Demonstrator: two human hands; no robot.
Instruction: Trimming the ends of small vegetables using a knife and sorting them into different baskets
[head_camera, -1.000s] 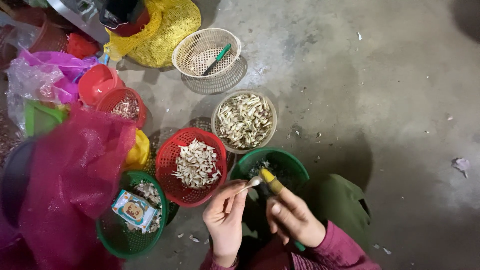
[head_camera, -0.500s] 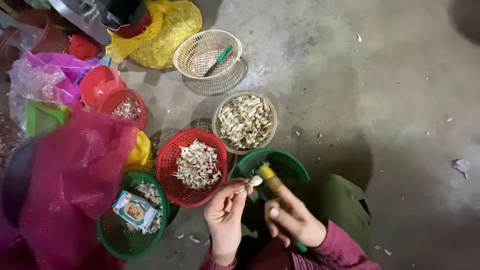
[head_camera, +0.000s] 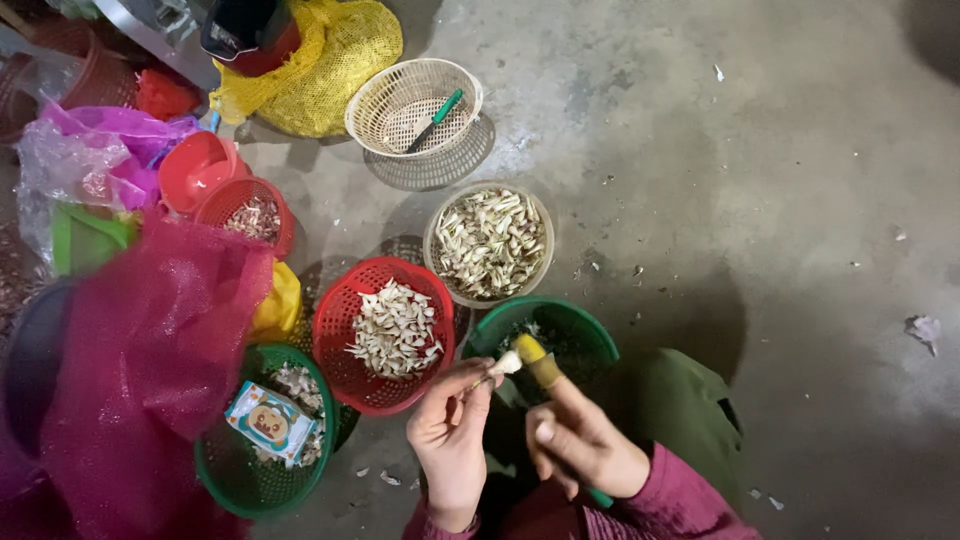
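Observation:
My left hand (head_camera: 452, 432) pinches a small white garlic clove (head_camera: 507, 363) at its fingertips. My right hand (head_camera: 577, 440) grips a small knife with a yellow handle (head_camera: 536, 360), its tip against the clove. Both hands hover over the near rim of a green basket (head_camera: 583, 328). To the left stands a red basket (head_camera: 335, 330) holding peeled white cloves (head_camera: 395, 328). Behind it a beige basket (head_camera: 436, 232) is full of garlic pieces (head_camera: 490, 241).
A cream basket with a green-handled tool (head_camera: 436, 117) sits at the back, by a yellow mesh sack (head_camera: 340, 55). At left are a green basket (head_camera: 235, 485) with a small carton, red tubs (head_camera: 200, 165), and a pink mesh bag (head_camera: 140, 360). Bare concrete floor (head_camera: 780, 180) spreads right.
My hands have shifted slightly while working the clove with the knife. The baskets have not moved.

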